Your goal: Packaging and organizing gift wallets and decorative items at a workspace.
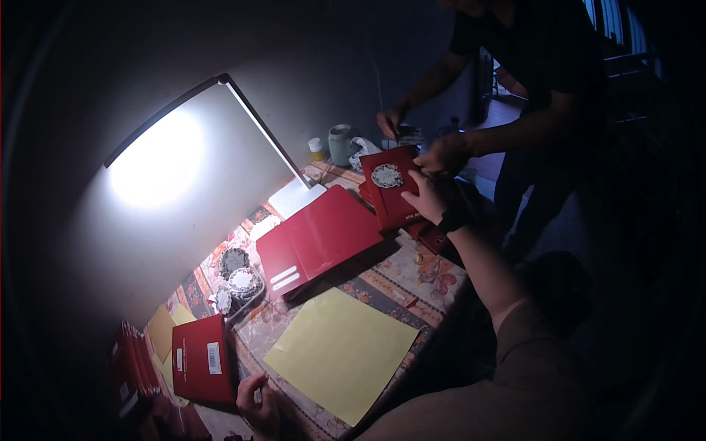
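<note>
My right hand [431,198], with a dark band at the wrist, reaches across to a red printed packet [383,204] at the table's far end. Thumb and finger rest on its face; whether the other fingers grip its edge is hidden. A round grey-and-white lacy ornament [388,176] shows on that packet. More red packets [433,237] lie underneath. Loosely curled, my left hand [258,399] is near the bottom edge with nothing visible in it. Beside it a red box [201,358] with a barcode label leans upright. A yellow sheet [342,355] lies before me.
A flat red card sheet [320,237] lies by the lit desk lamp [298,198]. Several lacy ornaments [242,282] fill a clear tray. Red packets [132,364] stand stacked at lower left. A mug [341,144] stands behind. Another person's hand [444,154] is close to my right hand.
</note>
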